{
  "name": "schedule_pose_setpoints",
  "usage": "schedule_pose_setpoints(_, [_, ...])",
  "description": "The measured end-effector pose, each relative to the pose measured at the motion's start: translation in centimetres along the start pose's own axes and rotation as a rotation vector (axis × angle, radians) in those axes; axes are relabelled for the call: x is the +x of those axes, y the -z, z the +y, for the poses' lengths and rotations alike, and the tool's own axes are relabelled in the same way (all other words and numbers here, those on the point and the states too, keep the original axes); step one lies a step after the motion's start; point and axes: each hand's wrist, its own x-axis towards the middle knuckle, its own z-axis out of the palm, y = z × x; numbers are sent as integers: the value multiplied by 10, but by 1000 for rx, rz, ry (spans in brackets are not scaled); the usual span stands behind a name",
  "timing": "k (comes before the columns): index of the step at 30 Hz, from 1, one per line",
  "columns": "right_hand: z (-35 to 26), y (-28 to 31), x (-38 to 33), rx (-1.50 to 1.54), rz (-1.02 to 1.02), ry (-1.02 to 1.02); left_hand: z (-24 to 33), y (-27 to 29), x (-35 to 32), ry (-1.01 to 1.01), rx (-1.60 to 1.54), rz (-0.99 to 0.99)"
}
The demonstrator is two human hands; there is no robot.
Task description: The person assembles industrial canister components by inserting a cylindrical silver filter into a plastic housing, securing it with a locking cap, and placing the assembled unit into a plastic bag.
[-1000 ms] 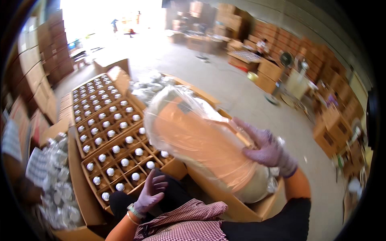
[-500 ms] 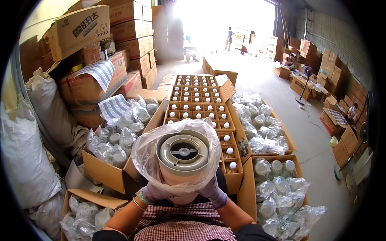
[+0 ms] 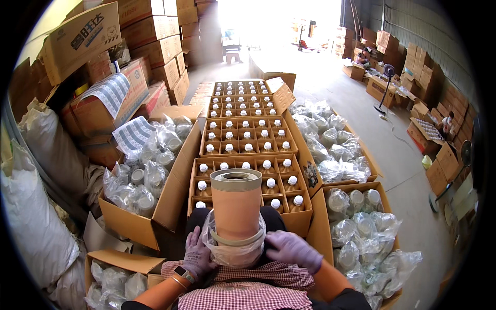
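Observation:
Upright before my lap stands a pinkish-orange cylinder (image 3: 236,212) with a grey-beige ring around its top and another near its base. A clear plastic bag (image 3: 238,257) is bunched low around it, leaving most of its side bare. My left hand (image 3: 198,257), in a pale purple glove, lies along the bag's left side with fingers stretched out. On the right, my gloved right hand (image 3: 295,250) is beside the bag, its fingers loosely extended toward it and holding nothing visible. Whether those fingertips touch the bag, I cannot tell.
Beyond the cylinder are divided cartons (image 3: 248,135) of white-capped bottles. Open boxes of bagged clear containers flank me, left (image 3: 142,178) and right (image 3: 356,227). White sacks (image 3: 36,201) and stacked cartons (image 3: 155,39) line the left. Farther right stand a fan (image 3: 386,88) and seated people.
The cylinder has gone from tilted toward me to upright and lower. The bag has slid down from its top to its base. Both hands have loosened and moved apart to its sides.

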Motion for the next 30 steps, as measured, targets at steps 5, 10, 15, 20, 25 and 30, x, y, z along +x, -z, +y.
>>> schedule_pose_setpoints(5, [-82,119,86,30,986,362,-15,15,23,-163,-74,-197])
schedule_pose_setpoints(10, [-101,73,113,-124,882,355,-74,99,120,-36,-624,-309])
schedule_pose_setpoints(15, [-108,69,118,-28,814,368,-24,67,212,-7,-1884,-62])
schedule_pose_setpoints(20, [-2,77,146,805,703,450,5,54,144,-126,-1487,361])
schedule_pose_setpoints(25, [85,41,181,1253,789,4,19,71,110,-323,-994,935])
schedule_pose_setpoints(30, [-29,82,111,187,827,723,12,99,183,-37,-1549,259])
